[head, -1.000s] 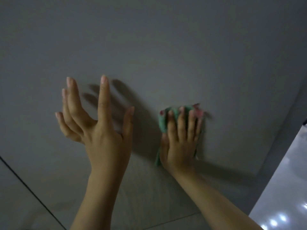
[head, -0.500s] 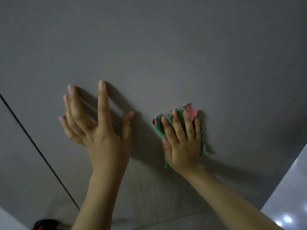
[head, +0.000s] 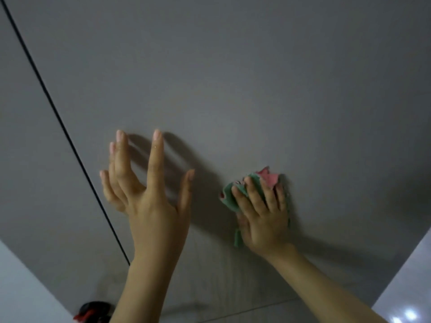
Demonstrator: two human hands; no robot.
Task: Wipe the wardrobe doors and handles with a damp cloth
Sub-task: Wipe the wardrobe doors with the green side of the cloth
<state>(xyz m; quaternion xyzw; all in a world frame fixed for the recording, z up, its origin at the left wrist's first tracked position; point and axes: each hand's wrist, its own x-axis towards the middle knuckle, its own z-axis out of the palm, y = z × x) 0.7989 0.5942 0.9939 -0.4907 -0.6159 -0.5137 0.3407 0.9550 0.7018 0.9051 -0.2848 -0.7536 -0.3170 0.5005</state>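
Wardrobe door (head: 233,78) — flat, matte grey panel, smooth and without visible grain, filling most of the view. A thin dark seam (head: 58,127) runs diagonally from the upper left corner down toward the left forearm, dividing this panel from the neighbouring panel (head: 25,183) of the same grey finish. A second, fainter line crosses low near the bottom edge. No handle visible in this view.

Cloth (head: 235,194) — soft, crumpled, green with a pink corner sticking out at the top; bunched into an irregular wad, edges ragged. It sits on the door panel right of centre, under the right hand. Its long axis runs roughly up-down along the hand, the pink tip pointing upward, a narrow green strip hanging out below the palm on the thumb side.

Right hand (head: 263,217) — laid flat over the cloth, fingers close together and slightly curled, pressing it against the door. Forearm comes in from the lower right.

Left hand (head: 151,206) — spread, fingers extended upward and apart, thumb out to the right. Holds nothing. Cannot tell whether the fingertips touch the panel; its shadow falls on the door just to the right.

Lower right corner: a pale glossy surface (head: 410,287) with bright light spots. Lower left: a pale area, and a small dark object with red (head: 93,311), too blurred to identify.
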